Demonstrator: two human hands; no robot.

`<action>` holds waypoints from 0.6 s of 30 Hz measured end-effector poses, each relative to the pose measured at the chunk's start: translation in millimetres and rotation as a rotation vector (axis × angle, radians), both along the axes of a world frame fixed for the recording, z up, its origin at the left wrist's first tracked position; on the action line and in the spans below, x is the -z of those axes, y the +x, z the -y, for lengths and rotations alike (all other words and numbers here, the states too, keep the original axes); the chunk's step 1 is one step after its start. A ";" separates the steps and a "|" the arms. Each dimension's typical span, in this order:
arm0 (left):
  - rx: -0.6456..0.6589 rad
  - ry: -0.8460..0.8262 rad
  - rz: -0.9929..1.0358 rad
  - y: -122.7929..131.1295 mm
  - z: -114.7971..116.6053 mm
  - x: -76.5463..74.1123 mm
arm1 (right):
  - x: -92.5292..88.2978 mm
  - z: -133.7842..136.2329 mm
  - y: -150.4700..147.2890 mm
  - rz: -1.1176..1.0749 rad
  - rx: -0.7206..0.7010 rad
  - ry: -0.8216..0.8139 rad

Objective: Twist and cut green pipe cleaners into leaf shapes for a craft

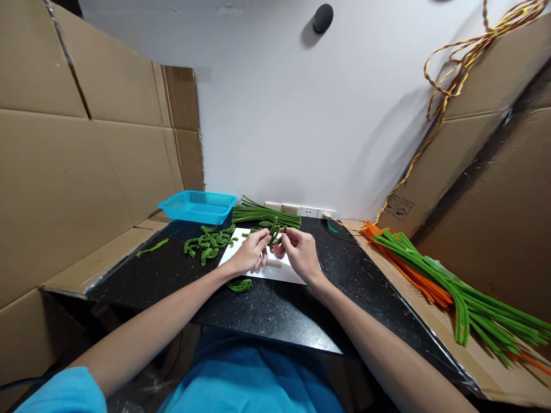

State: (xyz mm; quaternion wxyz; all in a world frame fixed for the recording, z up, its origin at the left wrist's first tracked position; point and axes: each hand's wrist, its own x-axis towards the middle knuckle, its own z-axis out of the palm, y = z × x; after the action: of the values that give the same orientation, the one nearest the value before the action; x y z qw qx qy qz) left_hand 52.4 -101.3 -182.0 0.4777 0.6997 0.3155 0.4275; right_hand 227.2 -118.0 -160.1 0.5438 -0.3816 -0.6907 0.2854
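- The black tabletop (279,315) runs under both forearms; steady bending probably goes best with the wrists kept low over it.
- The white sheet (286,276) lies on it beneath the hands; its pale ground should make a curve easier to judge.
- The bundle of straight green stems (262,216) lies at the back, beside the blue basket (196,219).
- The pile of bent green pieces (210,244) sits left of the sheet, a handy pattern for matching size; a gradual bend should avoid kinks.
- The left hand (249,253) has its thumb and fingers pinched closed on 1 side of the curved green stem (274,229).
- The right hand (302,255) brings thumb and fingertips together on its other side; the stem is held between the 2 hands, above the sheet.
- The brown stick (273,264) lies below them.
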 end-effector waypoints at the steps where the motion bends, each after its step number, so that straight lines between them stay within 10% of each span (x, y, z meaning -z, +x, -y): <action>1: -0.015 0.012 0.003 0.2 0.3 0.1 | -0.3 0.5 1.2 0.066 0.019 0.029; 10: -0.035 0.020 0.024 3.3 3.8 1.0 | 3.5 -4.7 9.2 0.326 -0.040 0.129; 18: -0.019 -0.011 0.020 4.5 4.7 0.3 | 8.8 -12.0 7.8 0.092 -0.109 -0.034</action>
State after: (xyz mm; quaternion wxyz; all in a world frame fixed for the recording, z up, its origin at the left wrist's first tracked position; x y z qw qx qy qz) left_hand 56.9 -106.0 -182.3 0.4804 0.6896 0.3196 0.4376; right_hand 235.0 -106.0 -169.0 0.4886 -0.3655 -0.7299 0.3081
